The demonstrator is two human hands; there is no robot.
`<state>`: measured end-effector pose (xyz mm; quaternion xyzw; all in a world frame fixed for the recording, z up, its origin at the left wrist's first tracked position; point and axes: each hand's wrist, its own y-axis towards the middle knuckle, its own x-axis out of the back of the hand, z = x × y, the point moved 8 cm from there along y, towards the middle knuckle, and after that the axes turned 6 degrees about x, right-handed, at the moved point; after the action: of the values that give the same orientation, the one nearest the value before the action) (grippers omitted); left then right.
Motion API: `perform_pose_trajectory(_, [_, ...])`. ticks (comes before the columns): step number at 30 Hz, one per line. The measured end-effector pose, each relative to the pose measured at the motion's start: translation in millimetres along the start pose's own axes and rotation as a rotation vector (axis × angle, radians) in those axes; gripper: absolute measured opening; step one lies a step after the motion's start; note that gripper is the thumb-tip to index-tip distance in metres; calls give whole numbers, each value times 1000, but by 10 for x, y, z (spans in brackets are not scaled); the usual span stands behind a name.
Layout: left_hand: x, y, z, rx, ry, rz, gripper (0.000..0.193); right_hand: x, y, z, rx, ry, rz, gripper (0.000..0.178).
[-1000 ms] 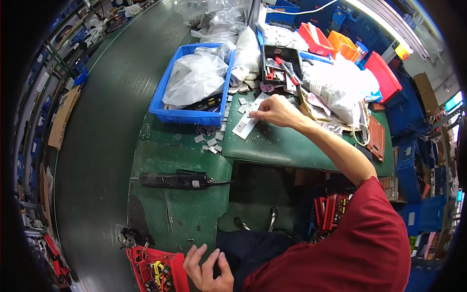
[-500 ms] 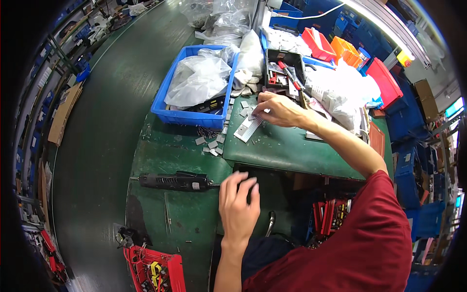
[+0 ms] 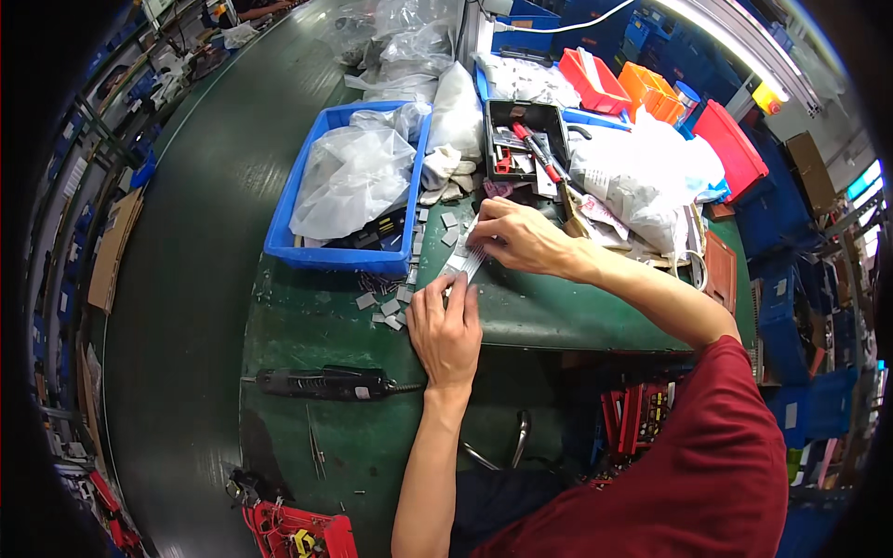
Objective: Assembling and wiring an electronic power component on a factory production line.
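A silvery ribbed metal heat sink [image 3: 473,264] lies at a slant on the green bench. My left hand [image 3: 446,327] grips its near end, thumb and fingertips at the edges. Over its far part my right hand [image 3: 523,238] has thumb and fingers pinched together; whatever they hold is hidden beneath them. Small grey rectangular pieces [image 3: 450,237] are scattered beside the heat sink, with more grey pieces [image 3: 366,300] left of my left hand.
A blue bin [image 3: 272,244] with clear bags stands at left. Behind my right hand is a black tool box [image 3: 490,139]. A black electric screwdriver [image 3: 321,383], tweezers [image 3: 317,445] and a red housing with wiring [image 3: 339,535] lie at near left. White bags [image 3: 614,177] sit at right.
My left hand has moved forward from above the bench edge and taken hold of the heat sink's near end. My right hand stays over its far part. The whole view has shifted slightly.
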<state>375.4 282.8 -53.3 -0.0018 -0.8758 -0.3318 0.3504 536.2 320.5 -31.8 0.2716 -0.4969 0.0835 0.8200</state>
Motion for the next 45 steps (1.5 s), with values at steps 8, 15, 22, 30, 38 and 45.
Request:
perform_pose_trajectory(8, [38, 47, 10, 1, 13, -17, 19, 19, 21, 126, 31, -47, -102, 14])
perform_pose_trajectory(15, [34, 9, -4, -20, 30, -27, 18, -1, -15, 51, -60, 27, -78, 16])
perform_pose_trajectory(22, [52, 2, 0, -26, 37, -19, 19, -13, -34, 157, -99, 9, -83, 17])
perform_pose_trajectory(30, [8, 35, 66, 8, -26, -47, 18, -19, -13, 136, -54, -227, -31, 19])
perform_pose_trajectory(38, [519, -121, 3, 150, -357, -27, 21, 82, -136, 736, -5, -138, -220, 29])
perform_pose_trajectory(45, [2238, -296, 4, 119, -176, -80, 23, -25, 63, 1911, 192, 161, -234, 24])
